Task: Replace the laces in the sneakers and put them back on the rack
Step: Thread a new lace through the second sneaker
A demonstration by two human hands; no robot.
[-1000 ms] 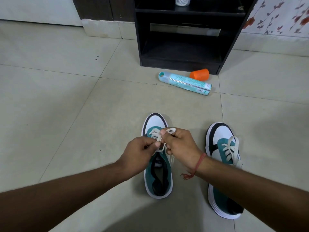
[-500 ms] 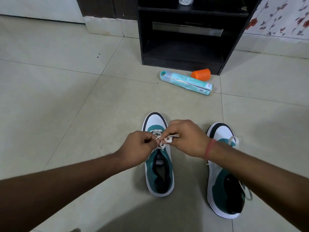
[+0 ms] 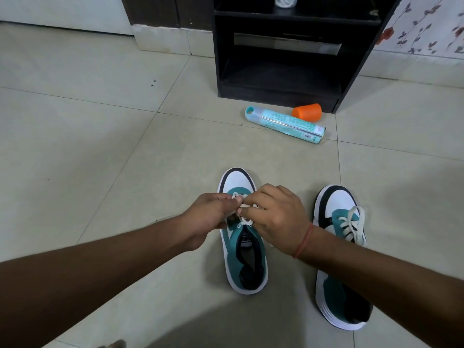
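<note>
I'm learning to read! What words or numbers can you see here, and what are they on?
Spray can lying on the floor: it has print and a barcode, too small to read.
Tongue label inside the left sneaker: too blurred to read.
Nothing else carries words.

Place: a home, seemingly by an entry or bedroom corner
Floor: large pale ceramic tiles (image 3: 100, 146); grout lines
Furniture: black wooden shoe rack (image 3: 281, 56); open shelves
Wall: floral wallpaper (image 3: 426, 23); tiled skirting (image 3: 163, 41)
Clutter: teal spray can (image 3: 286, 124); orange cap (image 3: 306, 111)
</note>
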